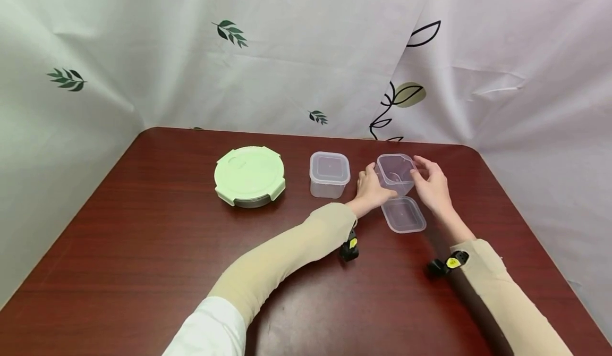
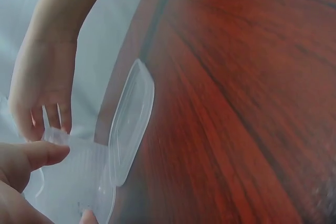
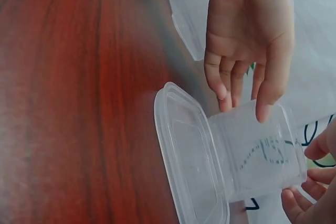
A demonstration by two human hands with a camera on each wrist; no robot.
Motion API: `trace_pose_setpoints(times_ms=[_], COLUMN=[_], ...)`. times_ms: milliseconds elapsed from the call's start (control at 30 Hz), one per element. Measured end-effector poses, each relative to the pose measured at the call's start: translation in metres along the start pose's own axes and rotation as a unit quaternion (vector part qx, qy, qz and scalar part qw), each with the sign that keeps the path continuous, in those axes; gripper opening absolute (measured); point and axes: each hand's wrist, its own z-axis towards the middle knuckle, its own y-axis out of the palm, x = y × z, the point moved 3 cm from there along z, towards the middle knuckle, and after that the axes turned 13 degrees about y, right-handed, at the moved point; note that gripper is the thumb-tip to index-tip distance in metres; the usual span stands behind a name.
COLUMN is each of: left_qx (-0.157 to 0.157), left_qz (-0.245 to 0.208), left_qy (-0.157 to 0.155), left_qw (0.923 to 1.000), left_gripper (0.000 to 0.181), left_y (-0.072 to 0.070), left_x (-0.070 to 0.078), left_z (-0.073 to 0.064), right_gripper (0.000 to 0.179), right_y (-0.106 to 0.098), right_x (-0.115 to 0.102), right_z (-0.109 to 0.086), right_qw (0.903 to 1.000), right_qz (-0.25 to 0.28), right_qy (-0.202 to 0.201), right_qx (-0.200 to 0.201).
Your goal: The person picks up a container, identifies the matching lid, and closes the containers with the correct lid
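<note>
A clear square plastic container [image 1: 396, 178], its top uncovered, is between both hands near the back right of the table. My left hand [image 1: 371, 189] grips its left side, thumb at the front and fingers toward the back. On the opposite side, my right hand [image 1: 432, 187] holds the rim by its corner with thumb and fingers. In the right wrist view the left hand [image 3: 249, 40] reaches down onto the container [image 3: 262, 150]. The matching clear lid [image 1: 404, 215] lies flat on the table just in front of the container.
Left of the hands stands a second clear container with its lid on [image 1: 330, 175]. Farther left is a round container with a pale green clip lid [image 1: 249, 175]. A white patterned curtain [image 1: 287, 53] hangs behind the dark red wooden table [image 1: 143, 239].
</note>
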Motion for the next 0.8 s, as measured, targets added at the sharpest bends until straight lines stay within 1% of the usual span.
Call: trace_pose_setpoints(times_ms=[67,200,300,400,500,600,700,800], left_qx=[-0.002,0.004,0.006,0.001,-0.01,-0.026,-0.041,-0.042], left_qz=[0.007,0.014,-0.008,-0.043,-0.07,-0.086,-0.091,-0.085], left_qy=[-0.001,0.003,0.009,0.012,0.02,0.025,0.03,0.038], left_qw=[1.0,0.9999,0.9999,0.999,0.9973,0.9956,0.9945,0.9948], left_gripper=[0.094,0.098,0.101,0.104,0.106,0.107,0.105,0.101], left_y=[0.0,0.0,0.0,0.0,-0.001,-0.001,-0.001,-0.002], left_x=[-0.002,-0.007,-0.011,-0.013,-0.014,-0.014,-0.014,-0.014], left_z=[0.002,0.007,0.011,0.013,0.015,0.016,0.015,0.015], right_gripper=[0.042,0.042,0.045,0.052,0.061,0.064,0.063,0.068], right_y=[-0.001,-0.002,-0.004,-0.008,-0.011,-0.011,-0.01,-0.007], right_x=[0.002,0.003,0.005,0.007,0.011,0.016,0.019,0.02], right_z=[-0.002,-0.007,-0.011,-0.014,-0.016,-0.019,-0.022,-0.024], right_qw=[1.0,0.9998,0.9998,0.998,0.9902,0.9772,0.9657,0.9586], right_qz=[0.003,0.011,0.002,-0.029,-0.08,-0.135,-0.169,-0.179], right_qy=[-0.005,-0.016,-0.007,0.008,0.014,-0.004,-0.036,-0.059], right_qx=[0.001,-0.003,-0.018,-0.056,-0.114,-0.164,-0.194,-0.213])
